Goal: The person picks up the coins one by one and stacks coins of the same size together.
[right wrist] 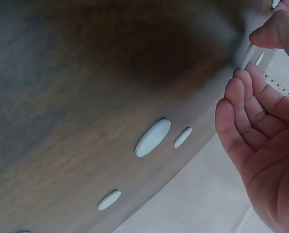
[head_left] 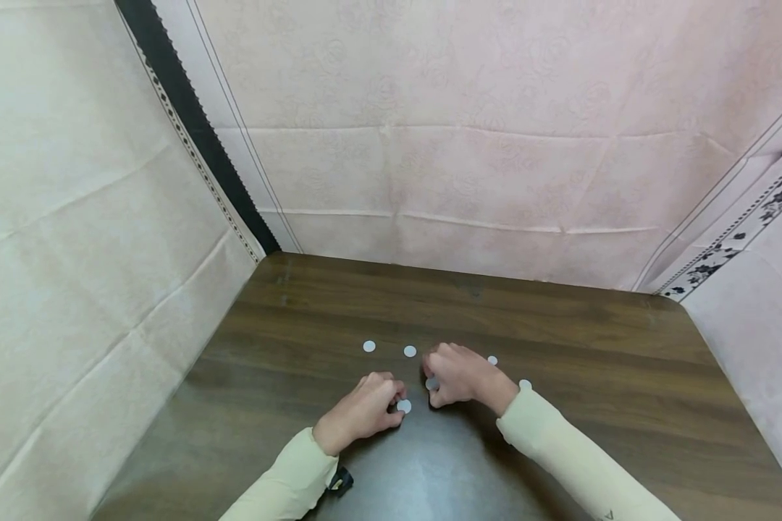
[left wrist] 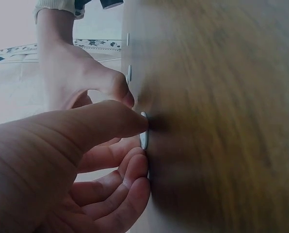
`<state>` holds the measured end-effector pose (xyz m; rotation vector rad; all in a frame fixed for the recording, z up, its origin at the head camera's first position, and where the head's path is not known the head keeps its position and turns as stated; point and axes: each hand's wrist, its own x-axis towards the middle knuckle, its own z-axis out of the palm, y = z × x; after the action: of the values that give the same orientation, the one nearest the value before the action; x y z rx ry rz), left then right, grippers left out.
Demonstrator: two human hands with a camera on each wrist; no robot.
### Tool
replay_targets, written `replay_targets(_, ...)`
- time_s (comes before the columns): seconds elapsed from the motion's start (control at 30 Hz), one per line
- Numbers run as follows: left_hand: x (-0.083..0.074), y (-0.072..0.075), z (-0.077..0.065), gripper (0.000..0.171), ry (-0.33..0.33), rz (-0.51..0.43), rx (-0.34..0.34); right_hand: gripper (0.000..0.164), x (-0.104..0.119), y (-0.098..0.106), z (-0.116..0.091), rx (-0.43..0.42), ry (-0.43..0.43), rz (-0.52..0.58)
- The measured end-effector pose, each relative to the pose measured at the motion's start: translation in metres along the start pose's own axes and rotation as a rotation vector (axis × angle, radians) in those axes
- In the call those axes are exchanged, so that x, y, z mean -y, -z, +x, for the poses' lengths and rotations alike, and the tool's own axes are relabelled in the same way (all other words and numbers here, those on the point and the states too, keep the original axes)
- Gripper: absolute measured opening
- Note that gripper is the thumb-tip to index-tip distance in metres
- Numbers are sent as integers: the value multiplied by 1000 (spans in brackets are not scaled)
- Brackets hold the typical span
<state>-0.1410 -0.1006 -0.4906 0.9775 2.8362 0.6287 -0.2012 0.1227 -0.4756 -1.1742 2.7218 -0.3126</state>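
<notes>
Low over the front middle of the table, my left hand (head_left: 365, 409) pinches a small round white disc (head_left: 404, 407) by its edges. In the left wrist view that disc (left wrist: 144, 138) lies flat at the wooden surface, between thumb and curled fingers. My right hand (head_left: 463, 373), a little farther right, has its thumb and fingers on opposite edges of another white disc (head_left: 432, 383). The right wrist view shows this disc (right wrist: 248, 56) edge-on at the tabletop, with the remaining fingers curled beside it. Part of it is covered by the hand.
Two more discs, one (head_left: 369, 346) at left and one (head_left: 410, 351) nearer the middle, lie beyond my hands. Others (head_left: 492, 359) rest behind my right wrist and by the right sleeve (head_left: 560, 427). Pale patterned cloth (head_left: 463, 166) hangs around the brown table (head_left: 287, 325).
</notes>
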Motion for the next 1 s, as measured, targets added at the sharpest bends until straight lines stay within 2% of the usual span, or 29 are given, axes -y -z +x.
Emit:
replay_targets(0.23, -1, 0, 0, 12, 7, -15, -1, 16, 2, -3, -4, -37, 38, 31)
replay_targets(0.6, 1, 0, -1, 12, -2, -16, -17, 16, 17, -5, -9, -63, 73, 12)
replay_targets(0.8, 2, -2, 1, 15, -43, 10, -49, 15, 22, -8, -10, -98, 109, 9)
replay_targets(1.0, 1, -1, 0, 17, -38, -9, -52, 14, 28, -11, -10, -114, 122, 22)
